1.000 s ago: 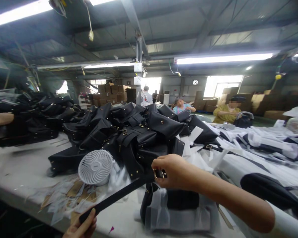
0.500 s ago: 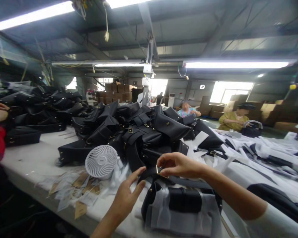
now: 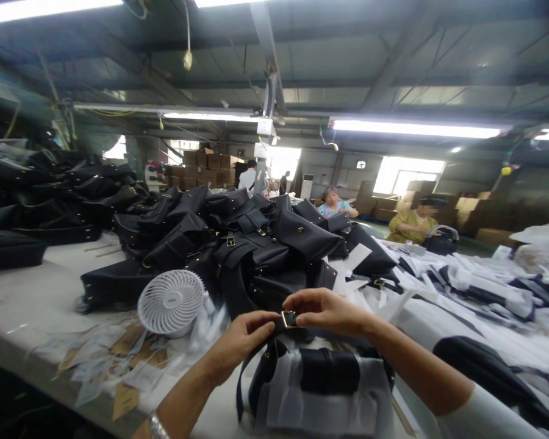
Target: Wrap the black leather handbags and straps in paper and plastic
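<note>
A black bag [image 3: 324, 372] wrapped in white paper lies on the table right in front of me. Its black strap [image 3: 251, 372] loops down its left side and ends in a gold buckle [image 3: 287, 319] above the bag. My right hand [image 3: 322, 311] pinches the buckle from the right. My left hand [image 3: 242, 335] grips the strap just left of the buckle, fingers closed. Both hands meet over the bag.
A small white fan [image 3: 171, 303] stands left of my hands, with paper tags [image 3: 119, 353] scattered near the table edge. A big heap of black bags [image 3: 238, 244] fills the middle and another stack [image 3: 36, 201] the far left. White wrapping paper [image 3: 476, 286] covers the right. Two people sit at the far side.
My left hand has come up from the strap's loose end and closed on the strap beside the buckle. The strap now hangs in a loop. A person's arm at the far left is gone.
</note>
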